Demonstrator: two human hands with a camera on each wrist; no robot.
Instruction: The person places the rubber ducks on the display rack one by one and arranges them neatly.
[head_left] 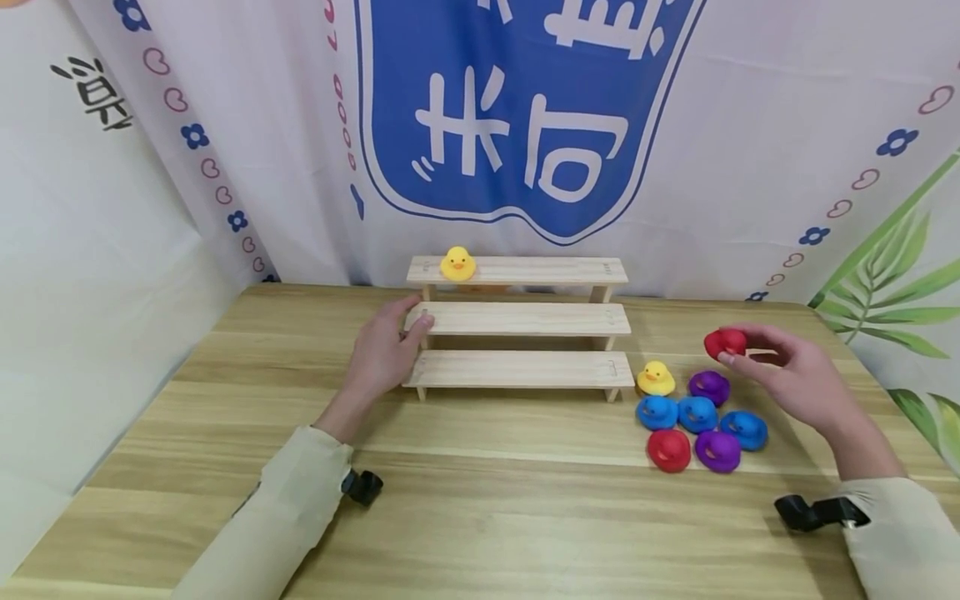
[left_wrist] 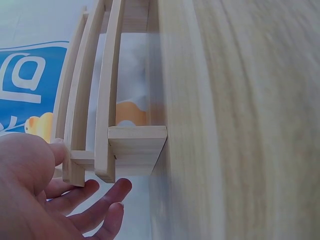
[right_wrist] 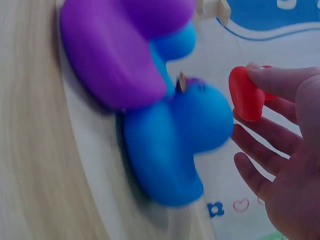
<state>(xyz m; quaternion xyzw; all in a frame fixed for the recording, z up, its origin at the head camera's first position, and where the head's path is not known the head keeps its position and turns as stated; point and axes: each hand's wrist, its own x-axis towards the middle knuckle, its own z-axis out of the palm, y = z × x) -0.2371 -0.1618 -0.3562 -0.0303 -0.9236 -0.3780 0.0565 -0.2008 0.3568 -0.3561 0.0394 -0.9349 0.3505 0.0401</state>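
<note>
Up off the table, my right hand [head_left: 806,379] pinches a red rubber duck [head_left: 722,342] between thumb and fingers; the right wrist view shows this red duck [right_wrist: 245,95] too. At the left end of a three-tier wooden stand [head_left: 517,369], my left hand [head_left: 384,348] grips the middle board [left_wrist: 75,125], thumb on top and fingers around the end. A yellow duck [head_left: 458,264] sits on the top tier toward the left. Below the right hand are another yellow duck [head_left: 656,379], purple ducks [head_left: 709,387], blue ducks [head_left: 697,414] and a red duck [head_left: 669,450], grouped closely.
The wood-grain table [head_left: 480,517] extends in front of the stand. Behind it hangs a white cloth with a blue printed panel [head_left: 510,108]. Black wrist mounts [head_left: 817,512] sit at both sleeves.
</note>
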